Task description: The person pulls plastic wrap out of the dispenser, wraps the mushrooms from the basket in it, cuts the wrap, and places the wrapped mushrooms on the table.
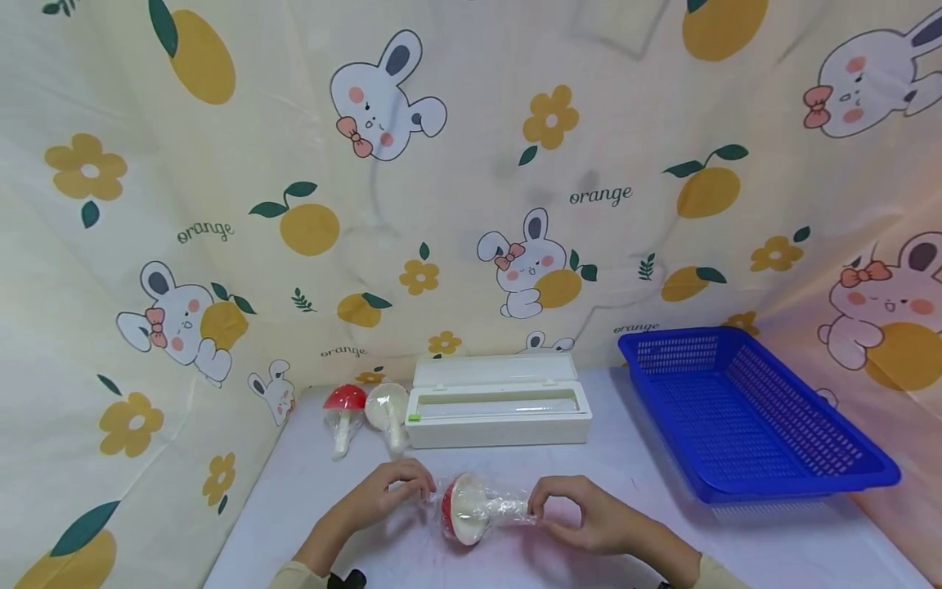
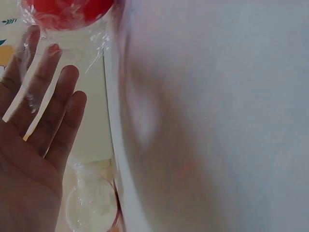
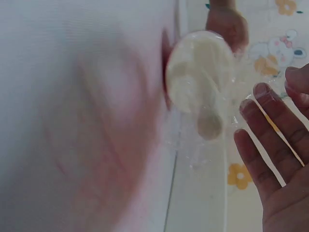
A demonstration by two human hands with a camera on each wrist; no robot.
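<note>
A toy mushroom (image 1: 467, 509) with a red cap and a cream stem lies on its side on the white table, loosely wrapped in clear cling film (image 1: 508, 509). At the cap end, my left hand (image 1: 390, 493) pinches the film's edge; in the left wrist view its other fingers (image 2: 63, 111) are spread beside the red cap. My right hand (image 1: 589, 515) pinches film at the stem end between thumb and forefinger. In the right wrist view, the remaining fingers (image 3: 268, 150) stretch out near the pale underside of the mushroom (image 3: 200, 72).
A white cling film dispenser (image 1: 500, 431) with raised lid stands behind the hands. Left of it lie two more film-covered mushrooms, one red-capped (image 1: 344, 401) and one showing its pale underside (image 1: 388, 409). A blue plastic basket (image 1: 699, 458) stands at right. Patterned cloth (image 1: 456, 204) hangs behind.
</note>
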